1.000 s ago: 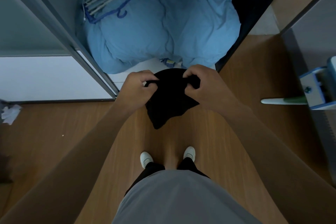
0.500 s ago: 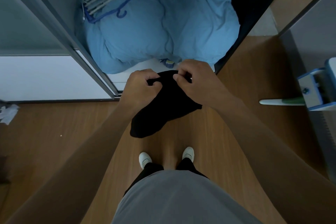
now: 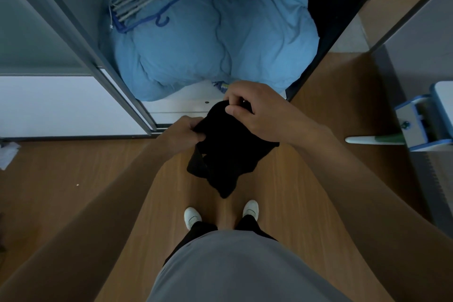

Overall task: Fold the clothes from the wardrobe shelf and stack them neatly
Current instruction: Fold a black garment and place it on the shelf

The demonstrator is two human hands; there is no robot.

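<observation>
Black garment [image 3: 228, 154], bunched and not yet folded, hangs in the air between both hands. It is above the wooden floor [image 3: 98, 179] and just in front of the front edge of the wardrobe's bottom board [image 3: 181, 108].

The left hand [image 3: 182, 133] clenches a fold of cloth at the garment's left side. The right hand [image 3: 255, 110] pinches its upper edge between thumb and curled fingers, a little higher and farther from the body. Holding it by two separate spots probably lets the loose part drop under its own weight, so that a hem or seam can be found and the cloth opened out. What kind of garment it is cannot be told.

A blue quilt [image 3: 220, 39] fills the board almost to its front edge, with a bundle of hangers [image 3: 147, 0] lying on it toward the back left corner. With only a bare strip left at the front, working in the air looks like the practical choice.

The task appears to be at an early stage, since no fold is formed and no stack is in view.
</observation>
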